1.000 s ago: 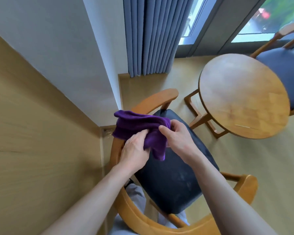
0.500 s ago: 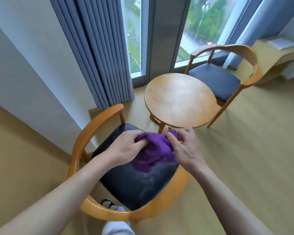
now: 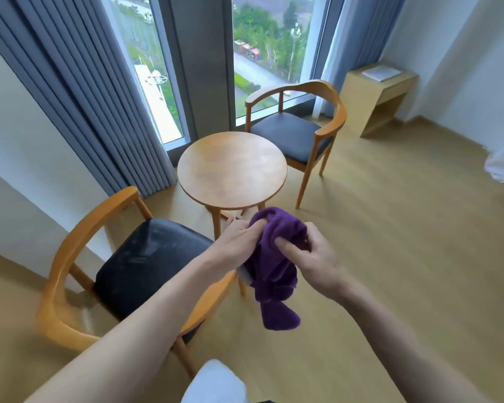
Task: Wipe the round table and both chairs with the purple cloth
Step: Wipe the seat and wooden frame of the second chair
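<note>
- Above the floor, both my hands, left (image 3: 239, 242) and right (image 3: 317, 261), pinch the bunched cloth (image 3: 277, 266).
- Risk: hanging tail snags; loose wad wipes table (image 3: 232, 170) unevenly.

Both forearms bare, no sleeves in view. Left hand (image 3: 239, 242) and right hand (image 3: 314, 263) bare: no gloves, rings or watch seen. White garment (image 3: 216, 382) at bottom edge, blurred, type unclear.
</note>
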Demonstrator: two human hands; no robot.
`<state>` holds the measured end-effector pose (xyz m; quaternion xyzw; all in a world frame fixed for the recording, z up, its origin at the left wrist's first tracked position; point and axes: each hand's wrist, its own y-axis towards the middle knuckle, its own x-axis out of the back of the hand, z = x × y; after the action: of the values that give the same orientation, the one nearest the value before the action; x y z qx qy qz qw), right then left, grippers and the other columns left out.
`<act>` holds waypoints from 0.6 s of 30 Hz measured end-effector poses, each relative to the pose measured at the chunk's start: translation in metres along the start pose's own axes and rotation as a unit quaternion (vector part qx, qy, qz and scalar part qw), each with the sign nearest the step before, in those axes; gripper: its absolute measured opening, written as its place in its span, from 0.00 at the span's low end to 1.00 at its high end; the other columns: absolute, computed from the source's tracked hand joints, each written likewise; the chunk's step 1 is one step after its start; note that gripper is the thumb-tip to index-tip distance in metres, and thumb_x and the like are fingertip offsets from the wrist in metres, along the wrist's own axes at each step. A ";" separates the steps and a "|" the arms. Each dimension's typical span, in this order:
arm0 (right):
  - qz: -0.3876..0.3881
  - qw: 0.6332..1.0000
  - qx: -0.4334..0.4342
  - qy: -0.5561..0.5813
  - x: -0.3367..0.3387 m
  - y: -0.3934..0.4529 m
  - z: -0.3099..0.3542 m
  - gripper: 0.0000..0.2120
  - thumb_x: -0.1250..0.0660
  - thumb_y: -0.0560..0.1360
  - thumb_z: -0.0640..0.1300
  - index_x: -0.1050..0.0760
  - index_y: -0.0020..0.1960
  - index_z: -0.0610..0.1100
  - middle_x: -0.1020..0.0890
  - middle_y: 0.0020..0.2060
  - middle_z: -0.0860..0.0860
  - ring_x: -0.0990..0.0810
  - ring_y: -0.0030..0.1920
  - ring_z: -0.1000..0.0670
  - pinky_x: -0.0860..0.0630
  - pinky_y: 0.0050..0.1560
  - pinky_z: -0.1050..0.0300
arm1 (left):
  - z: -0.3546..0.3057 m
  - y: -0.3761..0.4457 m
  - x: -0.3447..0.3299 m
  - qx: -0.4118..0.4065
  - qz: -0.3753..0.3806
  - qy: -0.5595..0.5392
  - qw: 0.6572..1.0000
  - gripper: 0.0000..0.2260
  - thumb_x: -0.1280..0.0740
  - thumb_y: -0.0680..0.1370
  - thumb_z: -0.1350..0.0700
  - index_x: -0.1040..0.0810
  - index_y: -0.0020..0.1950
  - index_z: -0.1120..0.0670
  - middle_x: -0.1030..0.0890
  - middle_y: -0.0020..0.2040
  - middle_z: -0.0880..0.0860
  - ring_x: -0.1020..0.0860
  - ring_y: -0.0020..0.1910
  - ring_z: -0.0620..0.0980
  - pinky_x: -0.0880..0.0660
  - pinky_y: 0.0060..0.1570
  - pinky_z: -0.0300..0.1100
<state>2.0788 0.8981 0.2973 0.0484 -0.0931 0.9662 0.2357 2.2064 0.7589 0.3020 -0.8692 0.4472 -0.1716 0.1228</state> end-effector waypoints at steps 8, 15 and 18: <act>-0.069 0.996 -0.038 0.052 0.075 0.004 -0.017 0.16 0.37 0.82 0.50 0.19 0.59 0.39 0.14 0.51 0.41 0.19 0.50 0.47 0.23 0.54 0.48 | -0.013 0.032 -0.057 0.044 0.057 -0.062 0.995 0.23 0.34 0.77 0.33 0.13 0.50 0.51 0.13 0.50 0.55 0.15 0.53 0.56 0.22 0.64 0.56; -0.079 0.977 -0.108 0.164 0.140 0.073 -0.037 0.12 0.34 0.78 0.49 0.17 0.50 0.41 0.17 0.43 0.48 0.20 0.44 0.50 0.23 0.46 0.57 | -0.045 0.106 -0.066 -0.028 0.116 0.062 0.991 0.21 0.21 0.69 0.51 0.21 0.60 0.49 0.15 0.51 0.49 0.15 0.50 0.49 0.16 0.51 0.48; -0.103 0.973 -0.136 0.156 0.159 0.114 -0.041 0.16 0.39 0.84 0.47 0.18 0.48 0.38 0.20 0.39 0.46 0.23 0.42 0.49 0.24 0.42 0.58 | -0.060 0.152 -0.071 -0.023 0.081 0.052 0.995 0.15 0.23 0.74 0.53 0.21 0.58 0.51 0.15 0.51 0.51 0.15 0.49 0.49 0.16 0.49 0.47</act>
<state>1.8832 0.8784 0.2610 -0.1258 -0.1801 0.9106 0.3500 2.0318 0.7273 0.2870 -0.8226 0.5258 -0.1956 0.0930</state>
